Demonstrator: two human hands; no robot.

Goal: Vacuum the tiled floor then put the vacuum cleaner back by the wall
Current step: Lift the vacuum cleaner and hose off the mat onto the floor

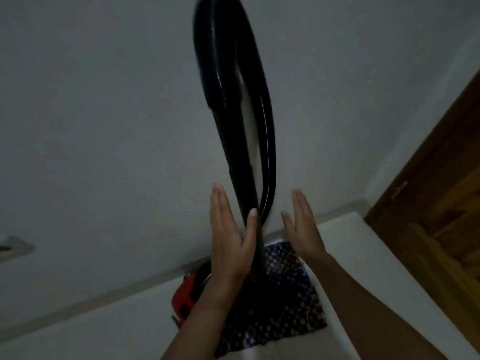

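Note:
The vacuum's black hose and tube (233, 100) stand upright against the pale wall (104, 126), looping at the top of the view. The red vacuum body (185, 294) sits low by the wall, partly hidden behind my left forearm. My left hand (230, 235) is flat and open, fingers straight, its thumb resting against the tube's left side. My right hand (302, 224) hovers open to the right of the tube, a short gap away, touching nothing. The room is dim and the hose is blurred.
A dark dotted cloth (280, 294) lies at the foot of the tube. A white ledge or piece of furniture (363, 255) runs to the right. A wooden door (441, 203) stands at the far right. A wall socket (13, 248) is at the left edge.

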